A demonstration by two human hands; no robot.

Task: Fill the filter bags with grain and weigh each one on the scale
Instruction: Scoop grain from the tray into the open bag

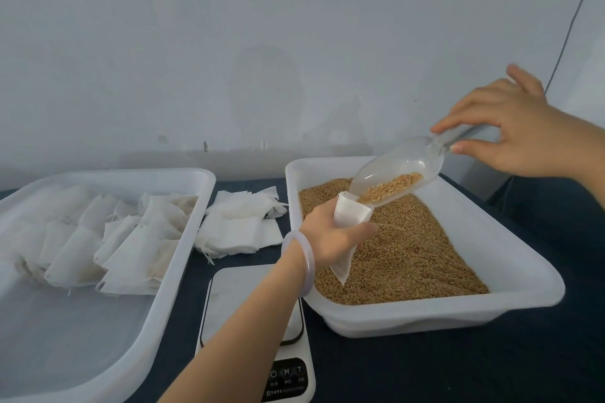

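Filter bag [352, 214]: limp white mesh, gripped by left hand [330, 235] above tan grain [409, 255] in white tray [425, 314], 3 o'clock. Scoop [397, 170]: clear plastic, part-filled, lip at bag mouth; right hand [510, 127] pinches its handle. Scale [235, 298]: 6 o'clock, partly hidden under left forearm.

Light: bright, even, diffuse, cool cast. Shadows soft; faint blotchy one on wall [294, 26] mid-frame. No hard glare, mild sheen on scoop [402, 157]. Wide-angle stretch at edges, esp. left tray [190, 239]. Right hand [510, 131] sl. motion-blurred; rest sharp.
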